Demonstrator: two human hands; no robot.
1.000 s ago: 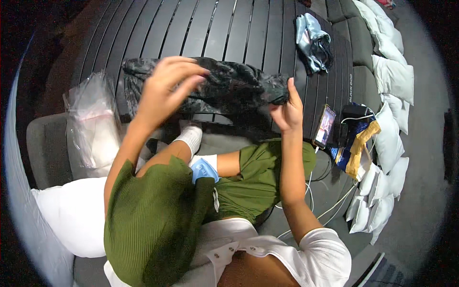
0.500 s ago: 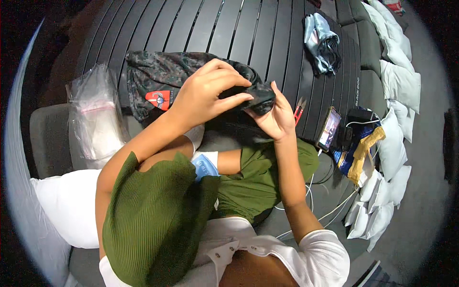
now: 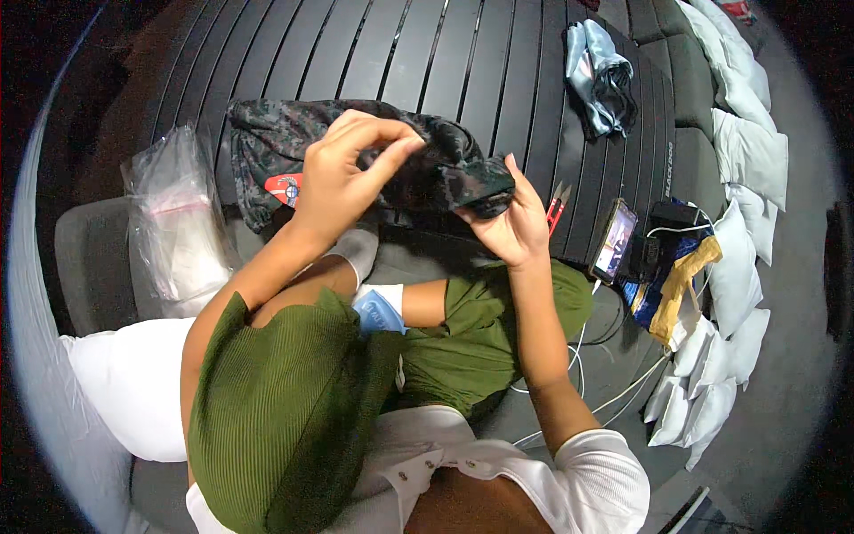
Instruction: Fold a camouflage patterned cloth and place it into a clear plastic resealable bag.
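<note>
A dark slatted surface point(image 3: 427, 53) stretches out ahead of me, with grey cushions along its near edge. Well to the left of my hands lies a clear plastic bag point(image 3: 178, 222) with something white inside. My left hand point(image 3: 342, 173) is raised over a dark camouflage garment point(image 3: 267, 142), its fingertips pinching a fold of the cloth near the top. The garment is spread on the surface just beyond my hands, and a small red and white patch shows on it right beside my left wrist. My right hand point(image 3: 507, 222) grips the bunched right end of the same garment, thumb up, fingers curled underneath. Just right of that hand lie small red clippers point(image 3: 556, 205) on the slats. Farther right a phone point(image 3: 614, 240) stands tilted, its screen lit, with cables near it. Far beyond my right hand a crumpled blue-grey cloth point(image 3: 600, 76) rests on the surface. White pillows point(image 3: 738, 267) line the right edge.
</note>
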